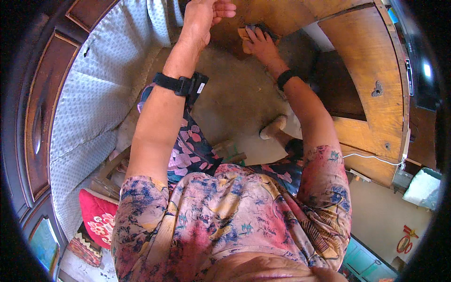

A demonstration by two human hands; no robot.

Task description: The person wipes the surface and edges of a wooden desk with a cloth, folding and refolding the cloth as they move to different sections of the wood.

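My right hand [262, 44] lies spread over a bunched dark and orange-brown cloth [245, 36], pressing it against the lower part of a wooden furniture panel [282, 16]. My left hand [202, 19] is raised at the top edge of the view, left of the cloth. Its fingers are slightly bent and nothing shows in them; part of the hand is cut off by the frame. Beside my right forearm is a dark opening [338, 84] in the wooden furniture.
A patterned light curtain [95, 95] hangs at left, beside dark wooden furniture [38, 123]. A red floral cushion [97, 218] lies below it. At right, a white cable [373, 157] crosses the wooden front, under a black screen device [422, 63]. Red-handled scissors [405, 243] lie lower right.
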